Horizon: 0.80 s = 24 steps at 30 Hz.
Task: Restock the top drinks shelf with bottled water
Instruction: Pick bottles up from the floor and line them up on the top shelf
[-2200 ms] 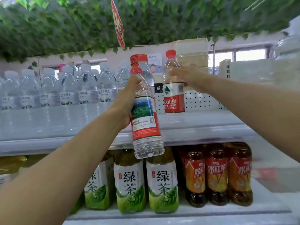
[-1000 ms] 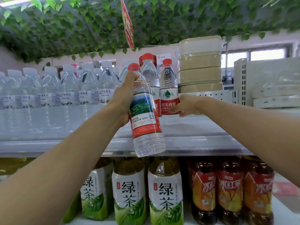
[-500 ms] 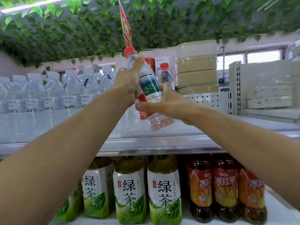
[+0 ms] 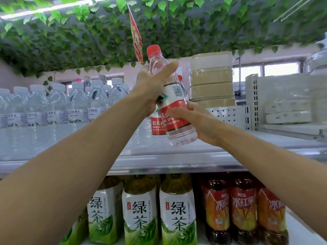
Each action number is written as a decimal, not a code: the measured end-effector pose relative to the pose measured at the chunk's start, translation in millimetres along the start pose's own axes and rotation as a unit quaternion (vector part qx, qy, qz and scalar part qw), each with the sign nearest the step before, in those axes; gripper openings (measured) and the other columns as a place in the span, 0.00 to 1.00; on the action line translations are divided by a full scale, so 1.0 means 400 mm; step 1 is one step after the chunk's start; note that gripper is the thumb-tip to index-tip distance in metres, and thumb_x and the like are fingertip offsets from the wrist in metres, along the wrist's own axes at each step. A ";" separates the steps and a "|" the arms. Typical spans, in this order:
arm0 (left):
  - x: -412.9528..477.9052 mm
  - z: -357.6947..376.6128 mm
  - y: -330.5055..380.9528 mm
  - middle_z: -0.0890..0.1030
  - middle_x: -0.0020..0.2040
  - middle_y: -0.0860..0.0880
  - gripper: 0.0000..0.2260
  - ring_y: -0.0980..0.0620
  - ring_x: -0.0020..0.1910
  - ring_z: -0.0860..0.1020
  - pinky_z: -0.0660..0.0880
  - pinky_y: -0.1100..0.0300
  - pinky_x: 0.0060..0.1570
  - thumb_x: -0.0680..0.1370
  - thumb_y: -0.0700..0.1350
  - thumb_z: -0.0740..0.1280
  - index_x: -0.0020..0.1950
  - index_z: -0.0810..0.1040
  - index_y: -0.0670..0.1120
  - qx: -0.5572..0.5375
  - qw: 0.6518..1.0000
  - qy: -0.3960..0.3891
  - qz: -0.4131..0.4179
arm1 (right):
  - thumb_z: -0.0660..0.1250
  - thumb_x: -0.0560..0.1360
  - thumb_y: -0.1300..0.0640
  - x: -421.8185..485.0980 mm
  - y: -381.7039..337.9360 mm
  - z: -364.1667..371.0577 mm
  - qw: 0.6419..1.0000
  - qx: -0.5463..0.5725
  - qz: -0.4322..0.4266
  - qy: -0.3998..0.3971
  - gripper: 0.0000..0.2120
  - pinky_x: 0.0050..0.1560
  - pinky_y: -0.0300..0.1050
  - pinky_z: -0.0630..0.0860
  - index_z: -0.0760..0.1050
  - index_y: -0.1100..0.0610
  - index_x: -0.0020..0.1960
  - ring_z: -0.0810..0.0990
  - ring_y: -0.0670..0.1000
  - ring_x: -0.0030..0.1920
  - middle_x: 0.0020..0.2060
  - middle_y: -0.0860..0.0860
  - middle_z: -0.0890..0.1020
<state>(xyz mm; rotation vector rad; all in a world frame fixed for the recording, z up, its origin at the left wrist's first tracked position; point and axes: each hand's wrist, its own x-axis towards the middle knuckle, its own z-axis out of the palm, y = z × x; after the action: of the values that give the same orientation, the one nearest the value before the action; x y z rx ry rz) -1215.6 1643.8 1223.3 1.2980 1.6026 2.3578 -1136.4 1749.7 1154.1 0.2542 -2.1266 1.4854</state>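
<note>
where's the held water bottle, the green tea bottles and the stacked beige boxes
held water bottle (image 4: 172, 93), head view, white label area
green tea bottles (image 4: 139, 209), head view, middle bottle's label
stacked beige boxes (image 4: 211, 78), head view, second box's front

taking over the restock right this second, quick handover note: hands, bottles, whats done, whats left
Left hand: grips the upper body of the red-capped water bottle, thumb across its shoulder.
Right hand: holds the same bottle low on its red label.
Bottle: tilted, cap leaning left, in the air at the top shelf, not set down.
Done: at least one red-label bottle stands on the shelf just behind it, beside the row of white-capped water bottles.
Left: stand the held bottle upright by the red-label one, probably on its right where bare shelf shows, then let go.
</note>
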 end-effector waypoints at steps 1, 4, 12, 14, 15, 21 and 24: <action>0.004 0.005 -0.001 0.82 0.53 0.42 0.28 0.45 0.43 0.85 0.83 0.46 0.42 0.71 0.51 0.78 0.65 0.70 0.44 0.030 0.999 0.022 0.019 | 0.77 0.68 0.48 0.001 -0.001 -0.001 0.994 -0.097 -0.011 0.042 0.26 0.50 0.44 0.80 0.72 0.54 0.61 0.84 0.48 0.48 0.49 0.49 0.84; 0.010 0.020 -0.009 0.80 0.56 0.45 0.34 0.45 0.50 0.83 0.81 0.45 0.48 0.70 0.53 0.78 0.68 0.64 0.46 0.080 0.995 0.047 0.045 | 0.78 0.67 0.45 0.003 -0.005 -0.003 0.960 -0.250 -0.043 0.118 0.24 0.47 0.38 0.78 0.73 0.51 0.57 0.82 0.44 0.46 0.47 0.46 0.83; 0.041 0.004 -0.020 0.72 0.66 0.47 0.27 0.47 0.62 0.73 0.72 0.45 0.64 0.79 0.64 0.59 0.72 0.65 0.49 0.295 0.951 -0.022 0.090 | 0.77 0.70 0.50 0.008 0.048 -0.066 0.956 -0.248 0.003 0.159 0.20 0.45 0.38 0.76 0.78 0.55 0.58 0.83 0.45 0.46 0.47 0.47 0.84; 0.046 -0.027 -0.031 0.70 0.67 0.48 0.24 0.48 0.66 0.70 0.69 0.46 0.67 0.80 0.60 0.60 0.73 0.65 0.49 0.358 0.919 -0.009 0.163 | 0.76 0.71 0.51 0.008 0.066 -0.078 0.960 -0.227 0.020 0.162 0.18 0.42 0.38 0.74 0.79 0.55 0.59 0.82 0.46 0.45 0.47 0.48 0.84; 0.046 -0.043 -0.040 0.69 0.68 0.48 0.23 0.49 0.68 0.67 0.67 0.47 0.69 0.81 0.57 0.61 0.73 0.65 0.49 0.397 0.898 -0.013 0.190 | 0.76 0.72 0.51 0.009 0.073 -0.082 0.962 -0.219 0.028 0.161 0.17 0.42 0.38 0.73 0.79 0.54 0.58 0.82 0.46 0.45 0.47 0.48 0.84; 0.053 -0.088 -0.086 0.62 0.76 0.46 0.30 0.44 0.76 0.58 0.49 0.45 0.77 0.78 0.56 0.66 0.78 0.60 0.52 0.638 0.729 -0.041 0.244 | 0.74 0.73 0.51 0.026 0.065 -0.092 0.962 -0.236 0.070 0.115 0.08 0.40 0.40 0.74 0.78 0.50 0.49 0.79 0.48 0.43 0.45 0.49 0.84; 0.062 -0.098 -0.098 0.61 0.76 0.46 0.33 0.44 0.76 0.58 0.43 0.45 0.78 0.76 0.58 0.68 0.78 0.61 0.52 0.676 0.691 -0.037 0.254 | 0.74 0.73 0.52 0.030 0.068 -0.097 0.960 -0.246 0.072 0.115 0.07 0.42 0.41 0.76 0.76 0.47 0.47 0.79 0.47 0.44 0.44 0.47 0.83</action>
<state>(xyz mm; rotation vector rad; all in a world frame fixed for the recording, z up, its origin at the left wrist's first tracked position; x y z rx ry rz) -1273.1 1643.2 1203.1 2.0375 3.4505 0.7289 -1146.4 1797.2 1148.2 -0.2470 -2.2698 0.9536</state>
